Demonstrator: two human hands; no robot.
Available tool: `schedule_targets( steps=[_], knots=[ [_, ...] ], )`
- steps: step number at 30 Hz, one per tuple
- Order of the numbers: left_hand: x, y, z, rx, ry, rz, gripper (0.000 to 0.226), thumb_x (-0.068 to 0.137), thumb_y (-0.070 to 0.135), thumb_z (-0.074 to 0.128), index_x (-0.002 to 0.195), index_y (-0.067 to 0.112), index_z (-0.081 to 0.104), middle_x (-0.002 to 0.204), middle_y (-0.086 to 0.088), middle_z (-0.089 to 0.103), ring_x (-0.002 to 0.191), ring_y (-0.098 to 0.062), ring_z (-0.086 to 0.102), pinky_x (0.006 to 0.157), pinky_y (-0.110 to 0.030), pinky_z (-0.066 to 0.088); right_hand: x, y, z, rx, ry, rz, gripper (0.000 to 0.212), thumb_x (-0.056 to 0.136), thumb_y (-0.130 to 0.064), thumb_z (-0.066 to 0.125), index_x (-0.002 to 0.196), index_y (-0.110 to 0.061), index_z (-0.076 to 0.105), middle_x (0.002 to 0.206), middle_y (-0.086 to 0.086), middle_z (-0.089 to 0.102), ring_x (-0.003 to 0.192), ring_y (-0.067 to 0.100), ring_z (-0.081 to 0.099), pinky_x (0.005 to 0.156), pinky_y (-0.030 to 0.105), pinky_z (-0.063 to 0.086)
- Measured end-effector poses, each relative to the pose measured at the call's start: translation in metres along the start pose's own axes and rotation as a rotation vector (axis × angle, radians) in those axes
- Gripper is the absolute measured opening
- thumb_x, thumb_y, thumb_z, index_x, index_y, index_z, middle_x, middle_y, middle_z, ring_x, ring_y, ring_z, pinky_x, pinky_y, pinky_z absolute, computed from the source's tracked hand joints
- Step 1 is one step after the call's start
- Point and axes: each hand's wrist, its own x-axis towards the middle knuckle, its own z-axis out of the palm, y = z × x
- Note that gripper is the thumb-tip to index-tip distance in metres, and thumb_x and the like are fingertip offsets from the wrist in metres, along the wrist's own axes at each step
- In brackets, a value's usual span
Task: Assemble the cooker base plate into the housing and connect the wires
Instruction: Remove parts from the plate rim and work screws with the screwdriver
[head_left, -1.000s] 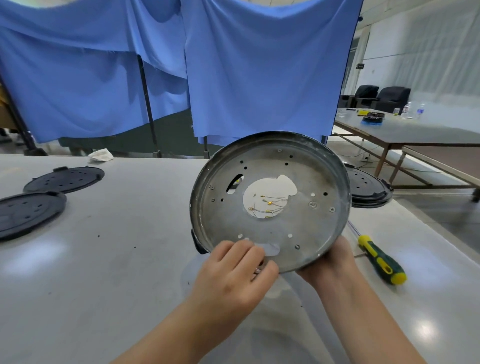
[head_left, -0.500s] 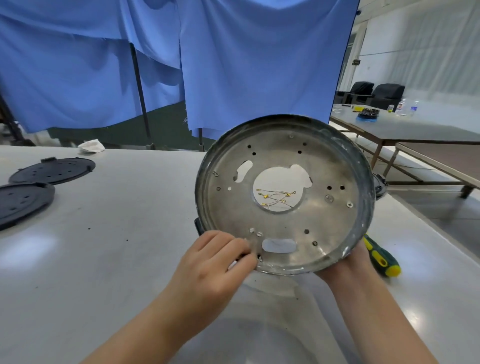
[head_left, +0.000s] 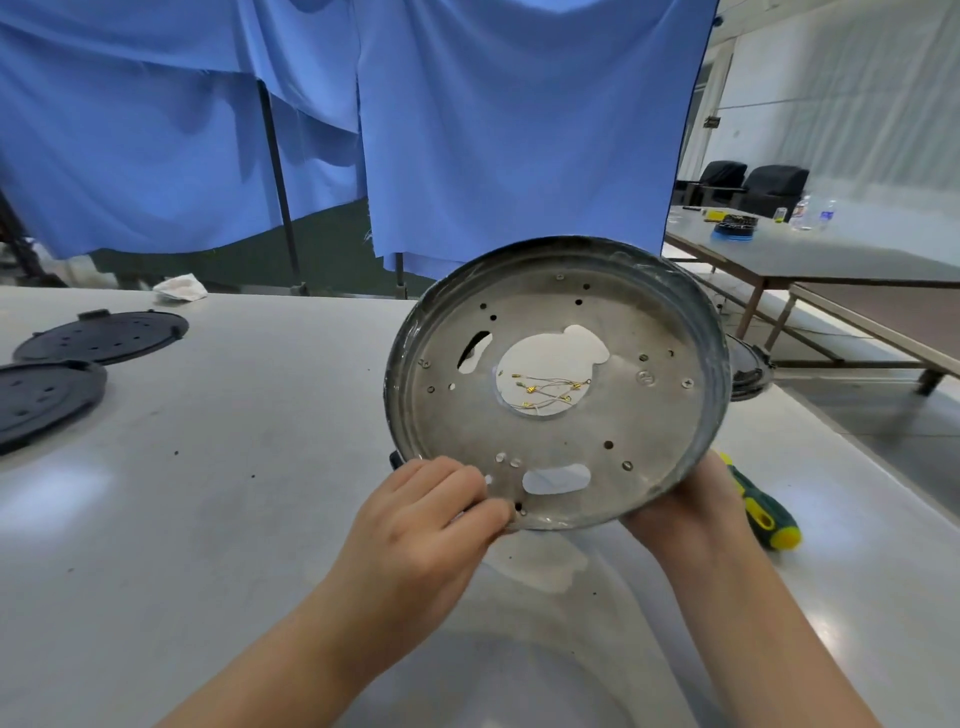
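Hands hold the tilted metal base plate (head_left: 558, 431) above the surface (head_left: 208, 467): left hand (head_left: 431, 525) pinching its lower rim, right hand (head_left: 680, 499) gripping from beneath.

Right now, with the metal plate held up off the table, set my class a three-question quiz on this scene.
1. True or false: the screwdriver lies on the table.
2. Which hand pinches the base plate at its lower edge? A left hand B right hand
3. Fill in: through the plate's central opening show thin ___ with gold ends.

Key: 1 true; 2 A; 3 wires.
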Motion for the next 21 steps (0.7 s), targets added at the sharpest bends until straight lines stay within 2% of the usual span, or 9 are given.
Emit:
schedule_targets(
  steps=[1, 3, 4, 6, 7, 9, 13, 16, 21],
  knots=[
    [0.0, 0.0, 0.0, -0.017, 0.003, -0.011, 0.014, 0.093, 0.01, 0.061, 0.08, 0.007, 0.066, 0.071, -0.006, 0.057, 0.066, -0.027, 0.055, 0.057, -0.037, 0.046, 0.003, -0.001, -0.001, 0.043, 0.012, 0.028, 0.057, 0.07, -0.01, 0.047, 0.126, -0.007, 0.061, 0.123, 0.012, 0.065, 0.118, 0.028, 0.059, 0.106, 0.044, 0.04],
    [0.0, -0.001, 0.0, -0.021, 0.009, -0.016, 0.012, 0.093, 0.011, 0.062, 0.082, 0.008, 0.064, 0.072, -0.006, 0.057, 0.07, -0.027, 0.056, 0.06, -0.038, 0.047, 0.004, 0.0, 0.001, 0.05, 0.021, 0.06, 0.049, 0.08, -0.009, 0.046, 0.126, -0.007, 0.061, 0.126, 0.012, 0.064, 0.12, 0.027, 0.057, 0.105, 0.044, 0.042],
    [-0.001, -0.001, 0.0, -0.008, 0.013, -0.012, 0.009, 0.091, 0.008, 0.065, 0.081, 0.007, 0.064, 0.073, -0.006, 0.057, 0.071, -0.027, 0.057, 0.06, -0.038, 0.047, 0.005, 0.003, -0.001, 0.039, 0.012, 0.076, 0.038, 0.083, -0.008, 0.046, 0.115, -0.006, 0.067, 0.117, 0.012, 0.068, 0.11, 0.025, 0.063, 0.096, 0.04, 0.05],
    [-0.001, -0.002, -0.001, 0.039, 0.021, 0.003, 0.007, 0.084, 0.001, 0.069, 0.081, 0.006, 0.065, 0.072, -0.007, 0.057, 0.073, -0.027, 0.056, 0.06, -0.038, 0.046, 0.007, 0.012, -0.002, -0.036, -0.006, 0.131, 0.024, 0.074, -0.004, 0.053, 0.079, -0.006, 0.077, 0.087, 0.009, 0.074, 0.076, 0.018, 0.072, 0.068, 0.029, 0.06],
    [-0.001, -0.003, -0.002, 0.067, 0.028, 0.006, 0.01, 0.081, -0.002, 0.07, 0.082, 0.007, 0.065, 0.072, -0.007, 0.057, 0.073, -0.027, 0.055, 0.059, -0.038, 0.045, 0.007, 0.019, -0.002, -0.043, -0.008, 0.169, 0.02, 0.066, -0.002, 0.057, 0.065, -0.005, 0.076, 0.074, 0.008, 0.074, 0.062, 0.016, 0.071, 0.057, 0.025, 0.059],
    [0.0, -0.004, -0.005, 0.117, 0.045, 0.002, 0.017, 0.074, -0.008, 0.072, 0.08, 0.006, 0.065, 0.07, -0.007, 0.056, 0.071, -0.027, 0.051, 0.059, -0.036, 0.043, 0.007, 0.031, -0.003, -0.068, 0.014, 0.253, 0.019, 0.064, 0.002, 0.057, 0.055, -0.003, 0.073, 0.064, 0.007, 0.071, 0.052, 0.014, 0.068, 0.048, 0.021, 0.055],
    [0.003, -0.001, -0.009, 0.208, 0.069, -0.01, 0.015, 0.073, -0.01, 0.069, 0.07, 0.004, 0.068, 0.065, -0.007, 0.053, 0.064, -0.027, 0.049, 0.054, -0.036, 0.04, 0.005, 0.047, -0.004, -0.163, -0.033, 0.356, 0.019, 0.07, 0.008, 0.058, 0.067, 0.002, 0.075, 0.079, 0.014, 0.074, 0.062, 0.018, 0.072, 0.05, 0.022, 0.056],
    [0.005, 0.001, -0.01, 0.219, 0.065, -0.021, 0.015, 0.074, -0.01, 0.068, 0.07, 0.004, 0.068, 0.064, -0.007, 0.052, 0.061, -0.027, 0.048, 0.053, -0.036, 0.039, 0.005, 0.052, -0.004, -0.247, -0.06, 0.346, 0.024, 0.086, 0.012, 0.054, 0.079, 0.001, 0.074, 0.083, 0.012, 0.074, 0.066, 0.015, 0.071, 0.054, 0.021, 0.056],
    [0.006, 0.003, -0.012, 0.23, 0.05, -0.031, 0.017, 0.078, -0.01, 0.063, 0.071, 0.005, 0.068, 0.064, -0.006, 0.05, 0.06, -0.026, 0.047, 0.053, -0.034, 0.035, -0.001, 0.055, 0.0, -0.288, -0.098, 0.368, 0.035, 0.091, 0.008, 0.052, 0.07, -0.003, 0.077, 0.078, 0.007, 0.073, 0.067, 0.011, 0.07, 0.058, 0.019, 0.056]
  ],
)
